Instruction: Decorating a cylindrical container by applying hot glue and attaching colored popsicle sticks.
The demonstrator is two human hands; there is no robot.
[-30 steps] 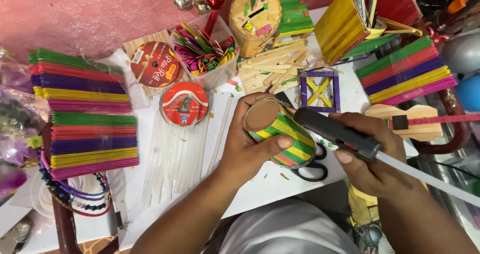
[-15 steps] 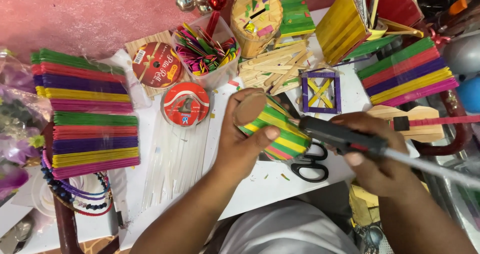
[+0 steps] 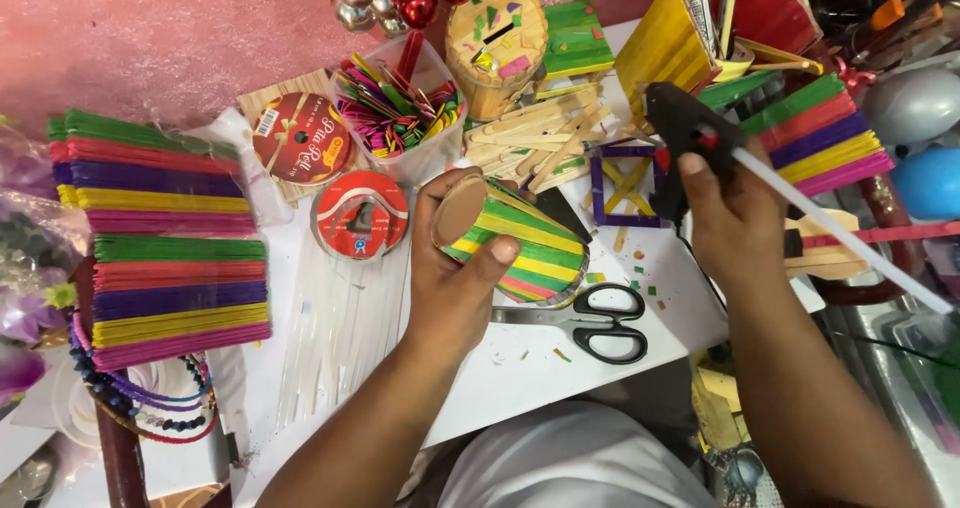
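Note:
My left hand (image 3: pixel 455 278) grips a round holder (image 3: pixel 520 243) clad in green, yellow and pink craft sticks, held on its side above the white table (image 3: pixel 520 388), its cardboard base turned to the left. My right hand (image 3: pixel 735 218) holds a black glue gun (image 3: pixel 685 128) with a white glue stick (image 3: pixel 850 243) poking out behind; the gun is lifted to the right of the holder, over a small purple stick frame (image 3: pixel 627 183). Black scissors (image 3: pixel 590 323) lie just below the holder.
Stacks of coloured craft sticks (image 3: pixel 165 238) lie at the left and more (image 3: pixel 815 133) at the right. Two ribbon reels (image 3: pixel 358 213), a clear tub of coloured sticks (image 3: pixel 400 108), plain wooden sticks (image 3: pixel 535 133), loose glue sticks (image 3: pixel 335 338) and a decorated wooden box (image 3: pixel 495 33) crowd the table.
My right hand has lifted the glue gun up and away from the holder toward the right. My left hand has kept the holder and turned it slightly.

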